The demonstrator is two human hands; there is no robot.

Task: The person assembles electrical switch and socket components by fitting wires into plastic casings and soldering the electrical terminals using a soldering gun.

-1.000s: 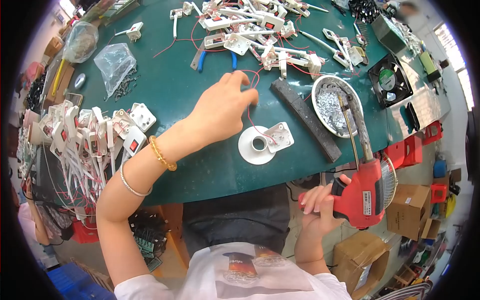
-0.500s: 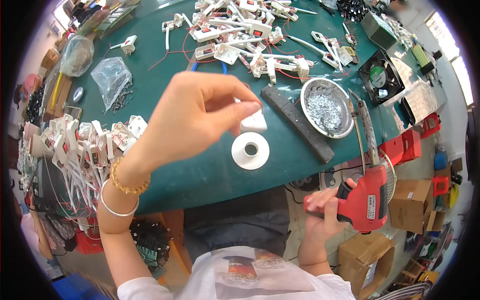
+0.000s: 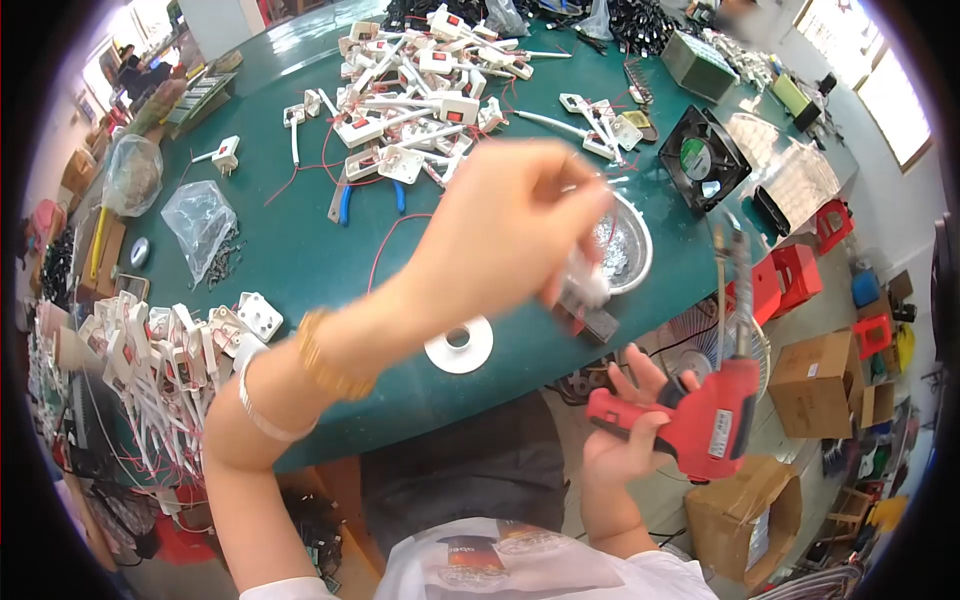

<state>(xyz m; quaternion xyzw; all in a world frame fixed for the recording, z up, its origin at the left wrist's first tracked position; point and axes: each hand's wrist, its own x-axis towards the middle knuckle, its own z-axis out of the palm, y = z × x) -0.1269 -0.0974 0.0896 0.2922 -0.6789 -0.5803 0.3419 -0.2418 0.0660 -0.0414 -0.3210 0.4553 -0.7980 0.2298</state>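
My left hand (image 3: 530, 225), smeared by motion, pinches a small white plastic part (image 3: 588, 283) over the dark bar (image 3: 601, 326), beside the metal bowl (image 3: 645, 250) of silvery bits. The part's details are blurred, and a thin red wire shows by the fingertips. In my right hand (image 3: 622, 440) is a red soldering gun (image 3: 712, 425), its long metal tip and thin side tube pointing up. The thumb rests on its handle, while some fingers are lifted off. A white flanged ring (image 3: 472, 358) lies on the green table (image 3: 300, 240) below my left forearm.
Switch plugs with red wires (image 3: 430, 100) are heaped at the back; more plugs (image 3: 160, 350) sit at left. Blue-handled pliers (image 3: 345, 203) lie before the heap. A black fan (image 3: 703, 158) stands at right. Plastic bags (image 3: 200, 225) and cardboard boxes (image 3: 818, 380) are around.
My left hand has moved right with the white part, from above the ring to near the bowl. The right fingers have loosened from the soldering gun's handle. The view has shifted.
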